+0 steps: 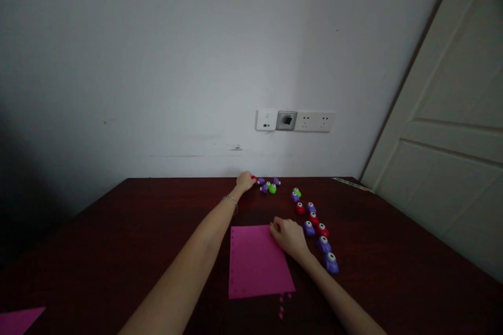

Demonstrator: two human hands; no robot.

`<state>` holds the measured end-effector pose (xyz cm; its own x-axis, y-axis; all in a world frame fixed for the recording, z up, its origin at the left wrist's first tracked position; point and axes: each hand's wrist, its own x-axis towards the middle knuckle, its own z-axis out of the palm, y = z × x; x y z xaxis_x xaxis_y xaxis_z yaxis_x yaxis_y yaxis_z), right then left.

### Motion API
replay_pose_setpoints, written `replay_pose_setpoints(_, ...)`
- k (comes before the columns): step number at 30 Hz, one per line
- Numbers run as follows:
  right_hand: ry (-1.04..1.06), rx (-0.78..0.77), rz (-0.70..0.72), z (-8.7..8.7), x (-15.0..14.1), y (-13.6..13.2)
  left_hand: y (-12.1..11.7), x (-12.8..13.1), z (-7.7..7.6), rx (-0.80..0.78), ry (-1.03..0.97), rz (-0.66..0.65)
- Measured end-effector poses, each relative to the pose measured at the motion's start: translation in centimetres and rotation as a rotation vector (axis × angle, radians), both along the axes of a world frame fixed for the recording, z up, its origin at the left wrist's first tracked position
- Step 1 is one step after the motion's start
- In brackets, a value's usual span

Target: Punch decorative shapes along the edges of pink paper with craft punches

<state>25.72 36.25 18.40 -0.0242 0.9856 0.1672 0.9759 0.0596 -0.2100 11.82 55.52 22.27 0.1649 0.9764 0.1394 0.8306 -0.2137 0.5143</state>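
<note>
My left hand reaches to the far edge of the dark wooden table, fingers closed on a small red paper punch at the left end of a little cluster of purple and green punches. My right hand rests with curled fingers on the top right corner of a pink paper sheet that has small holes along its left edge. A curved row of purple, red and green punches lies just right of that hand.
Tiny pink punched bits lie below the sheet. Another pink sheet corner shows at the lower left. Wall sockets sit on the white wall behind; a door stands at the right.
</note>
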Motion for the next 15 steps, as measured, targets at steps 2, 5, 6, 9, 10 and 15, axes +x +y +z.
replay_pose_setpoints(2, 0.005, -0.005, -0.002, 0.1, 0.0, -0.1, -0.3, -0.3, 0.4, 0.002, -0.042, -0.011)
replay_pose_setpoints(5, 0.011, -0.007, -0.006, 0.2, 0.0, -0.2, -0.8, -1.2, 0.9, 0.016, -0.104, -0.035)
replay_pose_setpoints(6, 0.012, -0.006, -0.007, 0.3, 0.0, -0.2, -1.0, -1.7, 1.1, 0.024, -0.125, -0.046)
replay_pose_setpoints(9, 0.012, 0.000, -0.004, 0.4, -0.1, -0.3, -2.2, -3.4, 1.9, 0.055, -0.183, -0.083)
replay_pose_setpoints(10, 0.011, 0.001, -0.003, 0.4, -0.1, -0.3, -2.7, -4.1, 2.2, 0.065, -0.200, -0.095)
replay_pose_setpoints(15, 0.010, -0.001, -0.006, 0.6, -0.1, -0.5, -6.8, -7.4, 4.5, 0.083, -0.247, -0.149)
